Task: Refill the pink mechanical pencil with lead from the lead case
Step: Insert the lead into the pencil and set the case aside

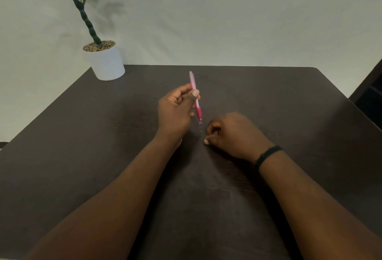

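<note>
- pink mechanical pencil point(195, 96) is up off the dark table point(289, 115), pinched in the left hand point(175, 108); long axis runs near-far in the head view, slightly tilted, with the pale cap end pointing away toward the far edge and the writing tip down toward the person
- left hand grip: thumb lies across the barrel just above the darker pink grip sleeve, fingers curled behind it (closed on the pencil, no slack visible)
- key relation: the pencil tip ends just up and left of the right hand point(231, 133), near it but not touching; the cap end, where lead would go in, is the end farther from that hand
- right hand rests on the table, knuckles up, fingers curled under, thumb and forefinger tips pressed together at its left edge; something small and dark shows between the curled fingers, too small to tell whether it is the lead case, a lead or just shadow (cannot say what it holds)
- lead case is not identifiable anywhere on the table; may be hidden in the right hand
- right hand is the nearer one to the tip; left forearm comes in from lower left, right forearm from lower right with a black wristband point(267, 155) at the wrist
- judgement: the cap still looks on, so refilling looks not yet begun; the next move likely needs the right hand to reach up to the far cap end, or the left to swing that end closer
- potted plant point(103, 59) sits at the far left corner, well apart from both hands
</note>
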